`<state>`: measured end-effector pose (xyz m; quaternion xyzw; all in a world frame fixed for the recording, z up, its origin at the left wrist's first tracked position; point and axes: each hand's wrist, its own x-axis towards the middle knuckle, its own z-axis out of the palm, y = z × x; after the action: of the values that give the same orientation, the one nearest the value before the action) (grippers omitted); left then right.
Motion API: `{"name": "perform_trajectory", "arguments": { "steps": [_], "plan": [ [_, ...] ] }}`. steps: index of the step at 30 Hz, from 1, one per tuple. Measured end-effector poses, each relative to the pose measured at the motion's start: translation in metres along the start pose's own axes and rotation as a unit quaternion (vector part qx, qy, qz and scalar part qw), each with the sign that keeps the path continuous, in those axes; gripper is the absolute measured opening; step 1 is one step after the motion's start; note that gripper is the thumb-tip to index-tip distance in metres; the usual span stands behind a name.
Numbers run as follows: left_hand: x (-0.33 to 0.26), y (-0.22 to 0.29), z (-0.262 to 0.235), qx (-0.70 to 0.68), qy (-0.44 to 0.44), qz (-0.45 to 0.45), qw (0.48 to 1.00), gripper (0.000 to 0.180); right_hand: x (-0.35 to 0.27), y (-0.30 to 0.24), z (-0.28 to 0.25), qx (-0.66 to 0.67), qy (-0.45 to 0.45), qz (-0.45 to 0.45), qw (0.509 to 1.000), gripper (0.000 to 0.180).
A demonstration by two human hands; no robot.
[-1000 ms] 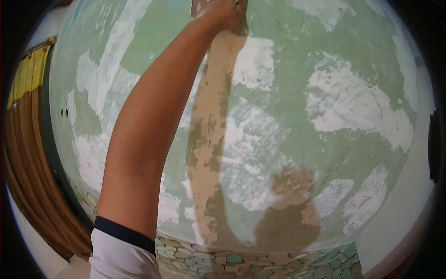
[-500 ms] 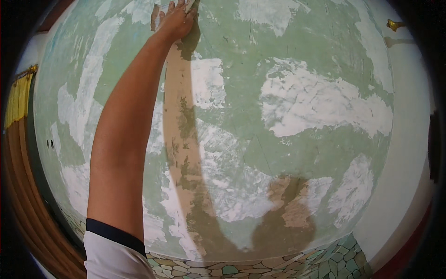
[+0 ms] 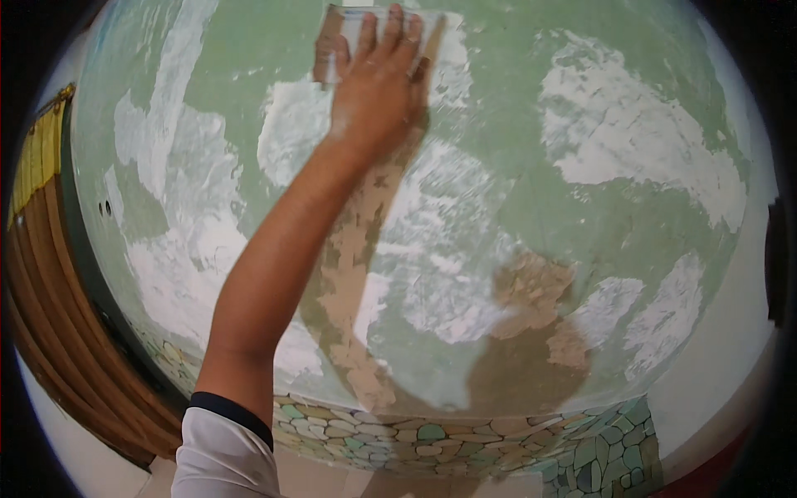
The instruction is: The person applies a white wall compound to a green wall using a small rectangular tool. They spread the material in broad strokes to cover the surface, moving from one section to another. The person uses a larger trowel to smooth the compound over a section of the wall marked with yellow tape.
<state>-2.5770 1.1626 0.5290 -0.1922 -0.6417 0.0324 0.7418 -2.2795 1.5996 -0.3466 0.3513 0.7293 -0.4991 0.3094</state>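
My left hand (image 3: 378, 100) is pressed against a green wall (image 3: 515, 124) near the top of the view, its fingers spread over a flat piece of what looks like sandpaper (image 3: 326, 46). The piece is pale on the back, with a brown, rough-edged strip showing past the fingers on the left. Its underside lies against the wall and is hidden. White filler patches (image 3: 639, 124) with ragged edges cover much of the wall. My right hand does not show.
Stone-patterned tiling (image 3: 432, 432) runs along the wall's foot. At the left hangs a brown curtain (image 3: 58, 290) with a yellow top. A white side wall (image 3: 706, 365) stands at the right. Shadows of my head and arm fall on the green wall.
My left hand has slid down the wall with the sandpaper. The view has tilted lower, so more of the tiling shows and the wall patches sit higher.
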Motion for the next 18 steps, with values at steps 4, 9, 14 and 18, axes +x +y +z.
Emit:
{"name": "perform_trajectory", "arguments": {
  "steps": [4, 9, 14, 18],
  "plan": [
    [-0.052, 0.018, -0.022, -0.007, -0.078, 0.006, 0.997, 0.060, 0.007, 0.060, -0.015, -0.056, 0.026, -0.003, 0.998, 0.046],
    [-0.101, 0.014, -0.049, -0.003, -0.150, 0.003, 0.989, 0.061, -0.021, 0.027, -0.004, 0.084, -0.016, -0.039, 0.996, 0.050],
    [-0.170, 0.035, -0.081, -0.081, -0.221, -0.067, 0.970, 0.071, 0.006, 0.071, 0.026, 0.065, -0.026, 0.049, 0.996, 0.048],
    [-0.268, 0.068, -0.092, -0.068, -0.288, -0.122, 0.948, 0.068, -0.010, 0.103, 0.017, 0.052, -0.133, 0.128, 0.981, 0.045]
  ]
}}
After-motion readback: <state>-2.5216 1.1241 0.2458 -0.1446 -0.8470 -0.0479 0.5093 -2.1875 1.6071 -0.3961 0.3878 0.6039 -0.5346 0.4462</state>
